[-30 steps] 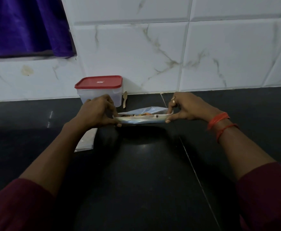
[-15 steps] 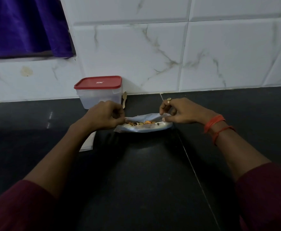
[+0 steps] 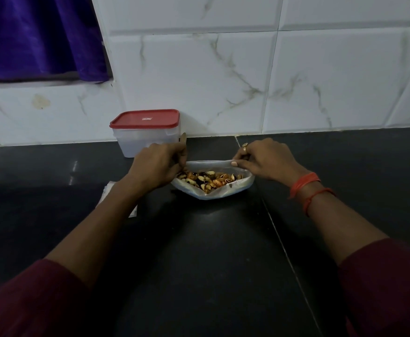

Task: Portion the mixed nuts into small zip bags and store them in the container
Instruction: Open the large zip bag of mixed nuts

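Fingers (image 3: 238, 163) of the right hand (image 3: 265, 160) pinch the far rim of a clear plastic bag (image 3: 238, 187) at its right end, while the left hand (image 3: 159, 166) has its fingers curled onto the rim at the bag's left end, so the mouth is spread wide between the two hands. Inside the bag lie mixed nuts (image 3: 208, 179), pale shells, tan kernels and a few dark pieces, heaped along its length and filling only the lower part. The bag rests on the black bench (image 3: 199, 251), near the back wall and between the two forearms.

Just behind the left hand stands a clear rectangular container (image 3: 145, 136) with a red lid (image 3: 145, 118) shut on top; what it holds cannot be told through its cloudy wall. A small wooden spoon (image 3: 183, 137) leans upright beside the container, partly hidden by the left hand. Under the left forearm a flat pale stack, apparently small zip bags (image 3: 109, 190), lies on the bench. Orange threads (image 3: 304, 184) circle the right wrist, and a ring (image 3: 244, 149) sits on one right finger. White marbled tiles (image 3: 223, 81) back the bench, with a purple curtain (image 3: 36, 37) at upper left.
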A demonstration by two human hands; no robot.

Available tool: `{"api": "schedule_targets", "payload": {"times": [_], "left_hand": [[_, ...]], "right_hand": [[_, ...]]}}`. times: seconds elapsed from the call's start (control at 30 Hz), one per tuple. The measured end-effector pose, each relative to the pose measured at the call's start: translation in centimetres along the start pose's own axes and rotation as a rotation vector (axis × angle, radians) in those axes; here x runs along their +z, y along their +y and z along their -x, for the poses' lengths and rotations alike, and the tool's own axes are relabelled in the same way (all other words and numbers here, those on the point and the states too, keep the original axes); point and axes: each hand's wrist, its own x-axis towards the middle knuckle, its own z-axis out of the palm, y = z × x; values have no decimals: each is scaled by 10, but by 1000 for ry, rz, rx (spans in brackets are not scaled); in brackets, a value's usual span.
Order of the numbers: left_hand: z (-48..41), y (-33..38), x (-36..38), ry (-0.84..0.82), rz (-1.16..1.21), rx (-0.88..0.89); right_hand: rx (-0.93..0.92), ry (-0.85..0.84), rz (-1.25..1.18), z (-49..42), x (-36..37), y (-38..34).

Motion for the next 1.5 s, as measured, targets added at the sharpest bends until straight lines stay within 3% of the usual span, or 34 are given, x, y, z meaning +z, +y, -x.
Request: {"api": "schedule_targets", "payload": {"times": [0.17, 0.3, 0.47, 0.67, 0.87, 0.93, 1.03, 1.17, 1.5], "left_hand": [[-1, -1, -4, -111, -62, 84], [-3, 4, -8, -189, -205, 27], [-2, 9, -15, -261, -227, -27], [-1, 7, -18, -185, -216, -40], [-2, 3, -20, -418, -69, -66], [-3, -1, -26, -372, 51, -50], [-3, -6, -31, -178, 203, -63], [-8, -12, -20, 64, 190, -126], [-11, -38, -16, 320, 366, -348]], "right_hand": [[-147, -14, -64, 3, 3, 0], [-257, -42, -104, 4, -1, -2], [-179, -219, 76, 4, -15, -5], [-84, -209, 21, 1, -20, 4], [-105, -343, -89, 0, -12, -2], [-135, -250, -212, -1, -8, 1], [-106, -87, -295, -5, -3, 1], [-42, 9, -300, -18, 1, -9], [-185, -167, -2, -113, 25, -47]]}}
